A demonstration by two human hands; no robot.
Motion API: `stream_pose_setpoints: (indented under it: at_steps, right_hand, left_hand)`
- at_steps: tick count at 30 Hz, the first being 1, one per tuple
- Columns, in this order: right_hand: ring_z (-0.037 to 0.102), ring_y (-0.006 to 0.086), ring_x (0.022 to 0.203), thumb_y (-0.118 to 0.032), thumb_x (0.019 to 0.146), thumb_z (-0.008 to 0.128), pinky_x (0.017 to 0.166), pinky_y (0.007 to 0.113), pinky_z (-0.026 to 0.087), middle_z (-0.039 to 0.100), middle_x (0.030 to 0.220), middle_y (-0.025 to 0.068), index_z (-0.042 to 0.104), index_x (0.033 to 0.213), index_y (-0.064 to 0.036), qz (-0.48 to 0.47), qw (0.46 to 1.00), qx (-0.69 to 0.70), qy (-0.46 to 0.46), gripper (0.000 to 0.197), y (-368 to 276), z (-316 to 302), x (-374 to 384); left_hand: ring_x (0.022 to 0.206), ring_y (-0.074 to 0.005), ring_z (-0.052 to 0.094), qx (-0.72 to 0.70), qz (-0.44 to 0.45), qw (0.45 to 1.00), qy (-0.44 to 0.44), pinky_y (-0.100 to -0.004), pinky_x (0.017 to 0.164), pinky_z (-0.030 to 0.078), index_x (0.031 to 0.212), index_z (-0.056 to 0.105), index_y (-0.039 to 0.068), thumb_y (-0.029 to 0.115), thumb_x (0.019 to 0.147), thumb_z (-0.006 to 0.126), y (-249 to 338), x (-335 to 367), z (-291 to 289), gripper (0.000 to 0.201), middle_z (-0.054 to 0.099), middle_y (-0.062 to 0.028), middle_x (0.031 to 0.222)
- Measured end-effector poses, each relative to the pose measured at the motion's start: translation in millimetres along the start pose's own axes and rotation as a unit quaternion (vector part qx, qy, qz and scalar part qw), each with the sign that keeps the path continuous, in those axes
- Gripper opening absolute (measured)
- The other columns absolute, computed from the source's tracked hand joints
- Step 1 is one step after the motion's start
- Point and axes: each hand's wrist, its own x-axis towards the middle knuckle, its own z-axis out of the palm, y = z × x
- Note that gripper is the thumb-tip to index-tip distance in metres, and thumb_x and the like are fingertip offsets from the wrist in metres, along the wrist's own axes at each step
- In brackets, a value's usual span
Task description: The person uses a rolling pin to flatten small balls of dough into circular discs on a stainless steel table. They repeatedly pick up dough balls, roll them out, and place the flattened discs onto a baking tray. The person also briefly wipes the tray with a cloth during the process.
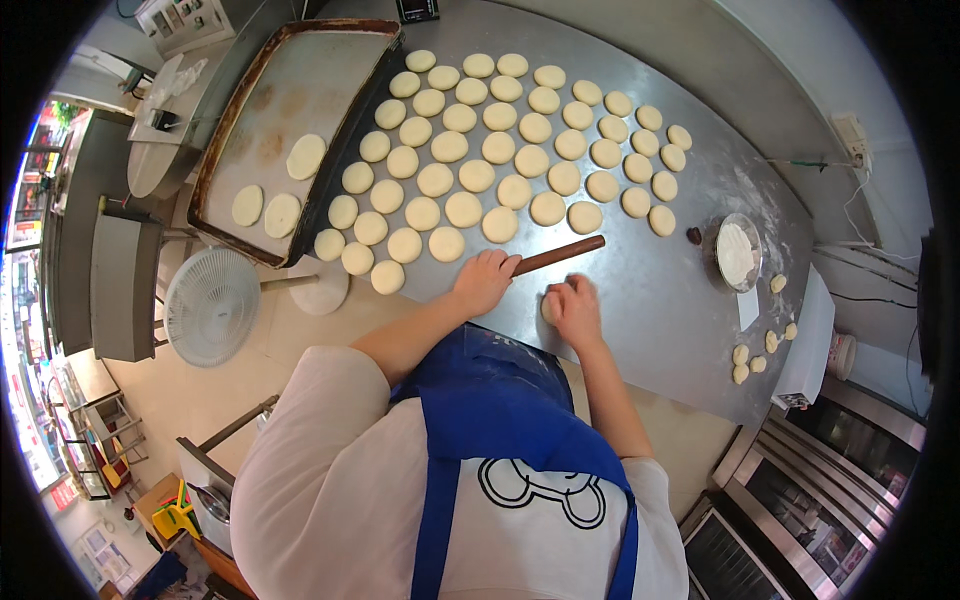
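At left, a dark-rimmed baking tray [335, 75] is holding three flattened dough ovals [307, 157] in its nearer half. Beside it, pale dough rounds [498, 148] are lying in rows across the metal counter [650, 300]. The left hand [485, 282] is gripping one end of a brown rolling pin [565, 256], its fingers closed around the wood, while the pin is pointing obliquely up and to the right. Just right of this, a small dough piece [549, 308] is resting on the counter by the near edge, partly covered by the right hand [575, 310]; these fingers are bending over it, though whether they are gripping or only pressing cannot be told. Farther right, a bowl of white powder [738, 255] is standing near smaller dough lumps [740, 355].
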Motion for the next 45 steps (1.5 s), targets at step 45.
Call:
stream_pose_setpoints:
  at_steps: [45]
  right_hand:
    - [0.044,0.0396,0.131,-0.046,0.088,0.069,0.116,0.062,0.025,0.047,0.142,0.0208,0.054,0.129,-0.0060,0.081,0.993,-0.061,0.061,0.059,-18.3,57.3,19.8]
  left_hand:
    - [0.106,-0.0325,0.059,-0.033,-0.034,0.999,-0.002,-0.0455,0.088,0.050,0.131,0.058,0.012,0.016,0.086,0.071,1.7,8.2,-3.7,0.047,0.059,-0.0114,0.108]
